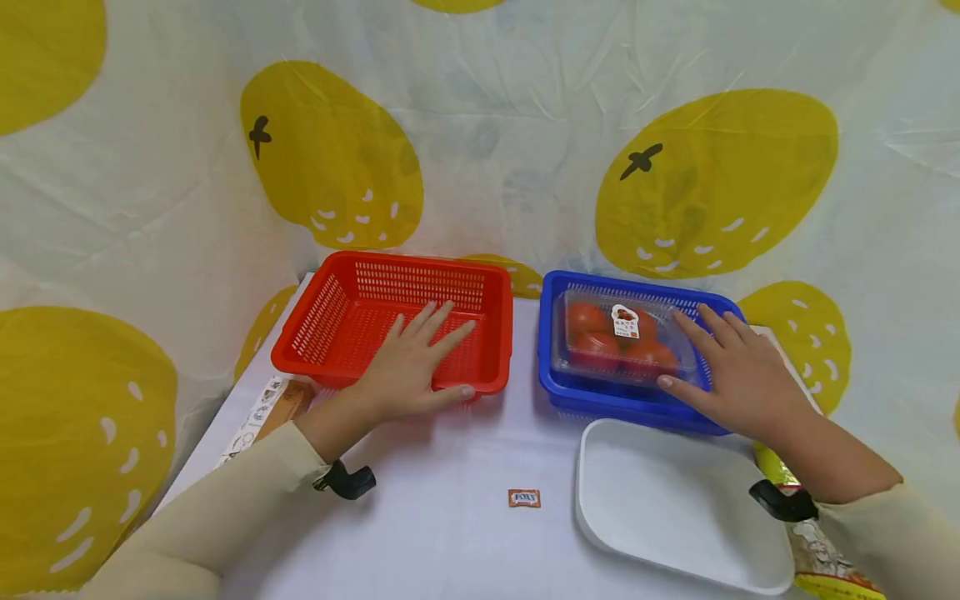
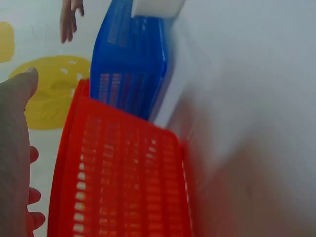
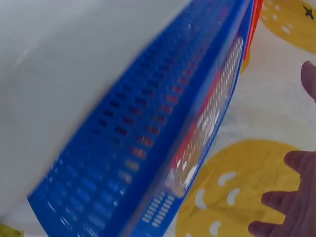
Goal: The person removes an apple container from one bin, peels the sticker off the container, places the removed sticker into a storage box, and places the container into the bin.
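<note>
Fingers spread, my left hand [image 1: 408,367] hovers over the near side of a red plastic basket [image 1: 300,354] and holds nothing. The left wrist view shows that hand [image 2: 15,148] beside and above the red rim. My right hand [image 1: 750,375], its fingers also spread, is above the right end of a blue plastic basket [image 1: 570,396]. Inside the blue basket lies a clear plastic box of tomatoes [image 1: 600,342] with a white label. In the right wrist view the right hand [image 3: 296,202] is apart from the blue basket wall [image 3: 143,113].
A white tray [image 1: 675,492] stands in front of the blue basket. A small orange wrapped sweet [image 1: 524,497] lies on the white table [image 1: 450,550]. At left is a brown and white package [image 1: 273,412]; at right, a yellow packet [image 1: 832,558]. A lemon-print curtain [image 1: 510,167] hangs behind.
</note>
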A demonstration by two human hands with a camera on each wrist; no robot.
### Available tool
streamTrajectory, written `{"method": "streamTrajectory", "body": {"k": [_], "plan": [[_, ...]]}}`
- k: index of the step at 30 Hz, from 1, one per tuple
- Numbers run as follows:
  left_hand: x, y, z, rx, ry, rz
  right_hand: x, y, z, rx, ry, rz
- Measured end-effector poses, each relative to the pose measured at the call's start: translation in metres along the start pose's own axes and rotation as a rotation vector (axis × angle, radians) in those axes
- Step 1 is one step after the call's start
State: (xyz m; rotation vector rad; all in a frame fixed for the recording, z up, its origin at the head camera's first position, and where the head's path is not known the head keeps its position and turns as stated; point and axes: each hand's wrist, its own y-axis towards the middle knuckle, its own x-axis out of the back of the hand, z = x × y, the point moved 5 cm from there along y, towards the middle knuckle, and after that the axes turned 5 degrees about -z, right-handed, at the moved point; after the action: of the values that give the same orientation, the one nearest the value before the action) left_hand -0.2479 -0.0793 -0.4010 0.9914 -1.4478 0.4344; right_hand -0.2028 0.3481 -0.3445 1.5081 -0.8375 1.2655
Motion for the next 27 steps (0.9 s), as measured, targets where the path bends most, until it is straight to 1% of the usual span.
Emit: {"method": "streamTrajectory", "body": {"k": [5, 10, 12, 15, 19, 23, 27], "plan": [[-0.008, 0.007, -0.014, 0.009, -0.081, -0.048, 0.006, 0.007, -0.012, 0.019, 0.042, 0.027], [-0.010, 0.014, -0.029, -0.003, -0.139, -0.102, 0.007, 0.014, -0.024, 0.026, 0.110, 0.050], [-0.009, 0.017, -0.036, -0.012, -0.178, -0.125, 0.007, 0.017, -0.030, 0.011, 0.145, 0.067], [-0.008, 0.022, -0.047, -0.036, -0.241, -0.168, 0.006, 0.023, -0.040, -0.033, 0.209, 0.111], [-0.007, 0.029, -0.062, -0.068, -0.323, -0.218, 0.004, 0.030, -0.051, -0.076, 0.268, 0.140], [-0.008, 0.034, -0.076, -0.065, -0.396, -0.227, 0.003, 0.036, -0.059, -0.082, 0.287, 0.146], [-0.008, 0.038, -0.087, -0.054, -0.512, -0.232, 0.003, 0.043, -0.065, -0.088, 0.315, 0.203]]}}
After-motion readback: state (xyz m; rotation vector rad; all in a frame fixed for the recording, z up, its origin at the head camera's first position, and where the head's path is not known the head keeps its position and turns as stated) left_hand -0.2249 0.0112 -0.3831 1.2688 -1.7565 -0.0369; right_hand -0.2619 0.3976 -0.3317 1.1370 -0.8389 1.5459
